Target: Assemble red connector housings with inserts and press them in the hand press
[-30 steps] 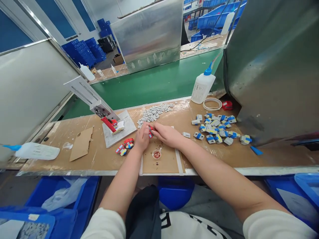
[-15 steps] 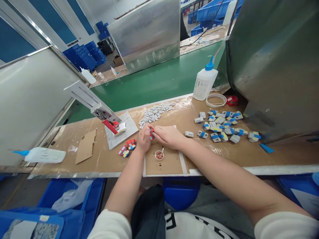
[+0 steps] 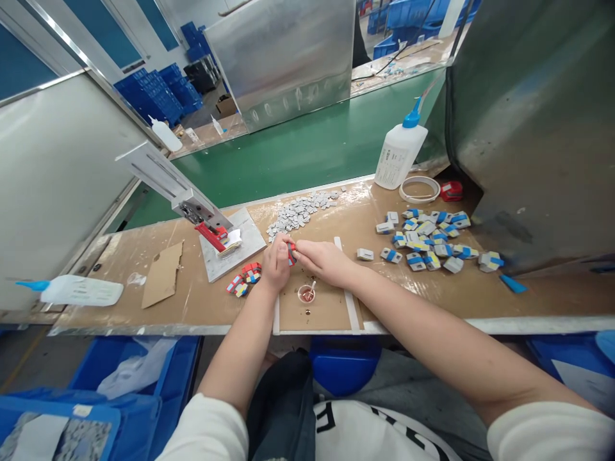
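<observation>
Between my hands is a small red and dark block (image 3: 291,253), mostly covered by fingers. My left hand (image 3: 276,264) is closed round it from the left. From the right, the fingers of my right hand (image 3: 321,260) press on its side. Just below the hands stands a small round cup (image 3: 306,294) with reddish contents and a white stick in it. Several similar red blocks (image 3: 244,279) lie left of my left wrist. Past the hands is a spread of small grey flat pieces (image 3: 298,214).
A metal press with a red handle (image 3: 211,237) stands on a plate at the left. Grey, blue and yellow blocks (image 3: 427,235) are piled at the right, near a white bottle (image 3: 400,153) and a tape roll (image 3: 419,189). Another bottle (image 3: 81,290) lies far left beside cardboard (image 3: 162,275).
The camera view has shifted slightly. Both hands stay together on the red block, with little visible movement.
</observation>
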A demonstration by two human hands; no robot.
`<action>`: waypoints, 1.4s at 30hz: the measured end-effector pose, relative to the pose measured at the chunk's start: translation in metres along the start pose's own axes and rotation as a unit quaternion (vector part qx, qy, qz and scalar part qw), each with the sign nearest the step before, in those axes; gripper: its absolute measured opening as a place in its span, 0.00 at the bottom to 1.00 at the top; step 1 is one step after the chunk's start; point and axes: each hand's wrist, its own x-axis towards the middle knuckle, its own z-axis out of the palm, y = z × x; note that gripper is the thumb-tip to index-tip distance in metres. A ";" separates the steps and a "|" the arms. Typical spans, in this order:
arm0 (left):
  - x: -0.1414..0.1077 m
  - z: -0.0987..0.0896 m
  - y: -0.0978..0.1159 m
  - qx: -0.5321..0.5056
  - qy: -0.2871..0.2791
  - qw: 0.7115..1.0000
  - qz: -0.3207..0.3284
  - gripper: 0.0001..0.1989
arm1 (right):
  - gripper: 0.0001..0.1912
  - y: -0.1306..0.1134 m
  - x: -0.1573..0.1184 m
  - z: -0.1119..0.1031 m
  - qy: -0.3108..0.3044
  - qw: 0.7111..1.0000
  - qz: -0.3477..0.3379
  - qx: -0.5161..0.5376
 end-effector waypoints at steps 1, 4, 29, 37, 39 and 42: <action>-0.001 0.000 -0.001 -0.007 0.003 1.000 0.007 0.30 | 0.17 0.000 0.000 -0.003 -0.001 1.000 -0.019 0.001; -0.004 -0.001 -0.003 -0.028 -0.002 0.999 0.038 0.30 | 0.17 -0.002 -0.001 -0.015 -0.014 0.996 -0.088 -0.014; -0.001 -0.008 0.000 -0.051 -0.037 0.995 0.083 0.27 | 0.16 -0.014 -0.004 -0.019 -0.041 0.995 -0.066 -0.064; -0.001 -0.007 -0.001 -0.012 -0.039 0.997 0.073 0.27 | 0.13 -0.021 -0.005 -0.016 -0.060 0.997 0.039 0.005; 0.000 -0.007 -0.001 0.002 -0.037 0.997 0.073 0.26 | 0.13 -0.022 -0.005 -0.016 -0.059 0.996 0.064 0.035; 0.000 -0.006 -0.001 0.013 -0.035 0.997 0.069 0.26 | 0.15 -0.022 -0.004 -0.014 -0.053 0.993 0.082 0.071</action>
